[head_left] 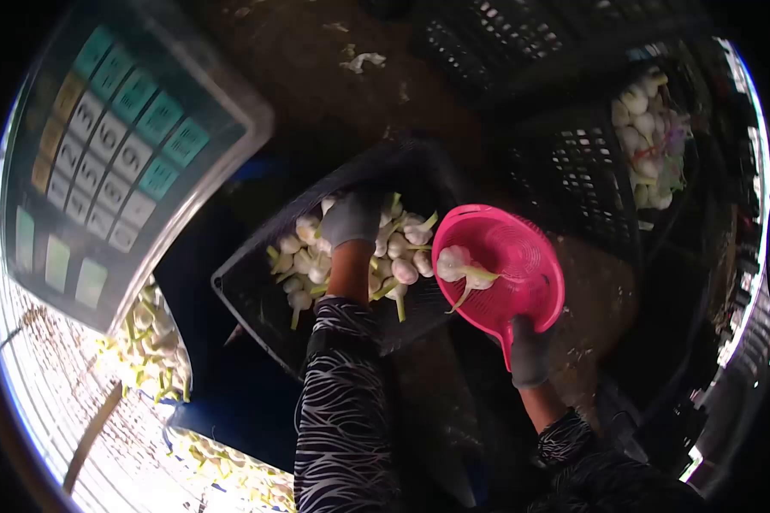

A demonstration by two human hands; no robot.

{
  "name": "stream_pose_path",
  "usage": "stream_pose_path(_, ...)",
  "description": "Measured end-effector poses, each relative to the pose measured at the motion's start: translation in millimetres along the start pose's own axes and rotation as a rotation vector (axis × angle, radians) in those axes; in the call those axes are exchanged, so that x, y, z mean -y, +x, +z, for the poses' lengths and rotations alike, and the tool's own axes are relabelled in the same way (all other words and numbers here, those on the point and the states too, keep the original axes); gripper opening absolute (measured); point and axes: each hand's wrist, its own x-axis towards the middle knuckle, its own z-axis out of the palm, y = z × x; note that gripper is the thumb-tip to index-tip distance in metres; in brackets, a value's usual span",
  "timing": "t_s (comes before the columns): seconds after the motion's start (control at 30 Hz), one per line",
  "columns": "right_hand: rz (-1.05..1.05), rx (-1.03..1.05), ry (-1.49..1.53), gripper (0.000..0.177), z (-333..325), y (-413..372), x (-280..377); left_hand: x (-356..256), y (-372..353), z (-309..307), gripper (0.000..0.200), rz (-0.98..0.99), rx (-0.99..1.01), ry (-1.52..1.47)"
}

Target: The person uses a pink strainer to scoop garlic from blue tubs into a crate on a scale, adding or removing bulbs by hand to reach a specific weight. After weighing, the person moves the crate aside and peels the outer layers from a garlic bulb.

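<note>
My left hand [352, 221], in a grey glove, reaches down among the garlic bulbs [395, 246] in a dark plastic crate [265, 295]. Its fingertips are lost in shadow and among the bulbs, so their grip is hidden. A pink plastic colander [535, 256] is tilted beside the crate's right side, its handle wrapped by my gloved right hand [530, 352]. Inside the colander lie a couple of garlic bulbs [459, 265] with green stems, near its left rim.
A scale's keypad panel [111, 154] stands at upper left. Black slatted crates [583, 175] are at upper right, with bagged garlic [650, 141] beyond. More garlic [152, 346] lies at lower left. Scraps [364, 61] litter the brown floor.
</note>
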Motion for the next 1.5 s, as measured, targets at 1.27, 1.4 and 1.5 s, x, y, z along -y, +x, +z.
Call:
stream_pose_path(1.27, -0.318, -0.169, -0.117, 0.043, -94, 46, 31, -10, -95, 11, 0.098, -0.218, -0.517, -0.522)
stream_pose_path(1.4, -0.277, -0.222, -0.094, 0.041, -108, 46, 26, -57, -55, 22, 0.088, -0.043, -0.412, -0.376)
stream_pose_path(1.5, -0.299, -0.224, -0.076, 0.036, -114, 53, 16, -77, -44, 39, 0.075, 0.023, -0.366, -0.108)
